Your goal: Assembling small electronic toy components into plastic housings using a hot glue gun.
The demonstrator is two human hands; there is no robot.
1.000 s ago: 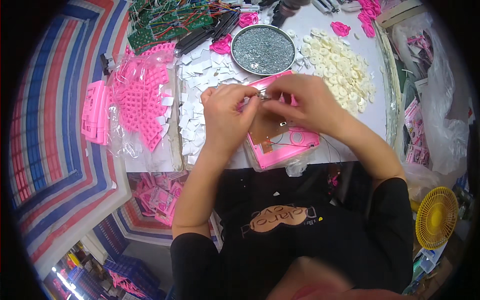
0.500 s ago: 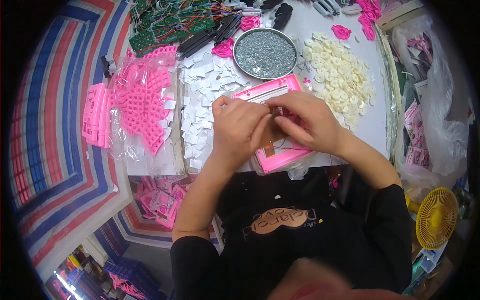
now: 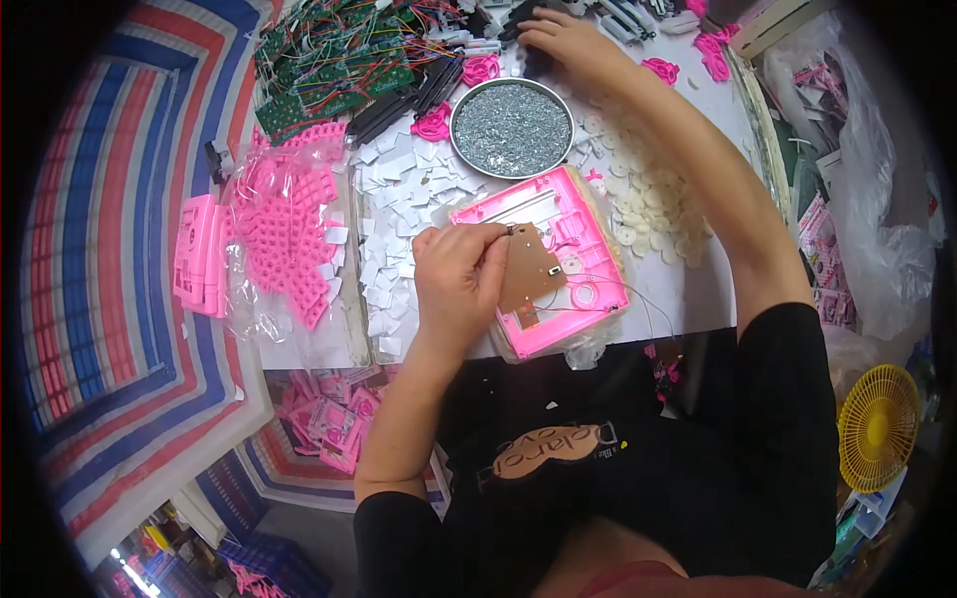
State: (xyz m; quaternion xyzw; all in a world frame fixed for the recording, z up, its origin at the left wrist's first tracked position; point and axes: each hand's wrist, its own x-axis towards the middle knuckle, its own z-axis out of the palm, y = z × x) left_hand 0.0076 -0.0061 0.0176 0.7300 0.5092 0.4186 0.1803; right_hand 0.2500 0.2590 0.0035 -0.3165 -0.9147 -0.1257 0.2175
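In front of me lies a pink plastic housing, inner side up, with ribs and a round ring opening. A brown circuit board with thin wires rests over its left part. My left hand is closed, thumb and fingers pinching the board's upper left edge. My right hand is stretched to the back of the table, fingers apart over black plastic parts; whether it touches them is hard to see. A round tin of small metal screws stands just beyond the housing.
Small white pieces are strewn left of the housing, cream discs right. Green circuit boards with wires pile up at the back left. Pink parts in a clear bag lie left. A yellow fan stands at the right.
My right hand has left the housing and reached far back to the black parts. My left hand stays at the board, which is now more exposed.
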